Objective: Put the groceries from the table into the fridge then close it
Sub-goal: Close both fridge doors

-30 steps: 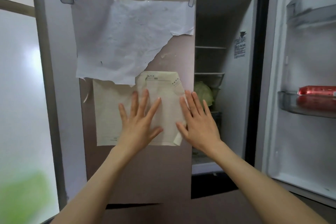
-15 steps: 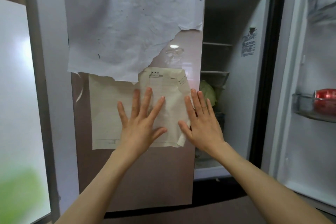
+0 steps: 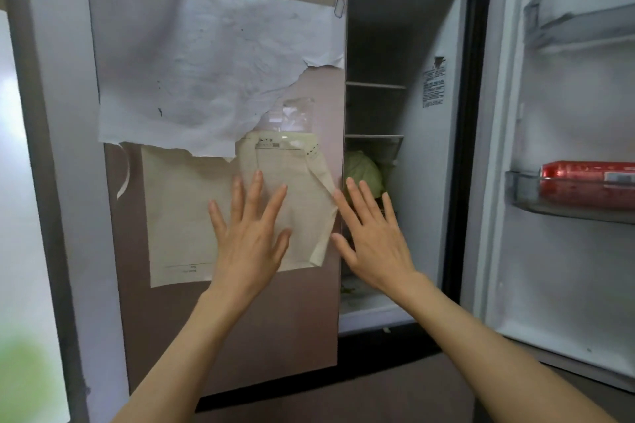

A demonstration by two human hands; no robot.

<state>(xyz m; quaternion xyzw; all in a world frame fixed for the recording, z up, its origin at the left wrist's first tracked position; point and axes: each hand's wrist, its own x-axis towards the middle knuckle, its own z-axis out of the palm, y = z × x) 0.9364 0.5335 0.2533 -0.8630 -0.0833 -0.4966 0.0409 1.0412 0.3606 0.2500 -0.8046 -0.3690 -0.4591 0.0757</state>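
Left hand (image 3: 249, 240) flat with fingers spread on the cream paper (image 3: 192, 216) taped to the left fridge door (image 3: 240, 326). Right hand (image 3: 372, 237) spread too, at the door's 3 o'clock edge. Further in, cabbage (image 3: 364, 173) on a shelf; red cans (image 3: 587, 182) at 3 o'clock in the open right door's bin (image 3: 522, 189).

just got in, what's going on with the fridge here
A person has both hands flat and spread at the left door: the left hand on the cream paper stuck to it, the right hand at its edge. The right door stands wide open, a red pack in its bin. A cabbage sits inside.
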